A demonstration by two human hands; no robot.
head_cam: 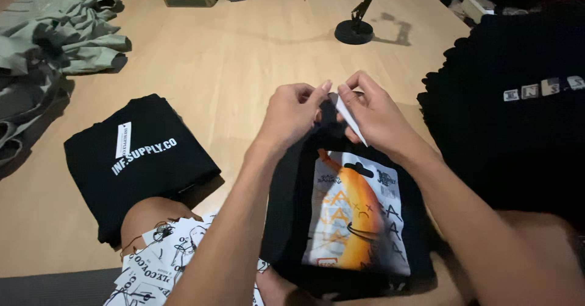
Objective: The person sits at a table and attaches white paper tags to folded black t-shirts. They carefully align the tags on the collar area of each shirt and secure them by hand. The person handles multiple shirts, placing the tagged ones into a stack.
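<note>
White paper tag (350,116), narrow and slanted, sits between both hands just above the collar end of a folded black shirt (347,221). The right hand (378,118) pinches the tag's upper end between thumb and forefinger, the rest of its fingers curled under. The left hand (291,114) meets it from the other side, thumb and forefinger tips pressed together at the same upper corner of the tag, the other fingers folded in. The fingertips of the two hands nearly touch.

The folded black shirt lies on the person's lap, print side up, showing a large orange and white graphic. To the left on the wooden tabletop (244,56) rests a second folded black garment (137,160) with white lettering and a white strip label. Near the bottom edge, beside the left forearm, lies a loose heap of white printed tags (161,260) with black strings. On the right stands a tall stack of black folded garments (512,111). Farther off, a pile of grey-green clothing (58,26) covers the upper left corner, and a black round stand base (354,32) sits near the top centre.
</note>
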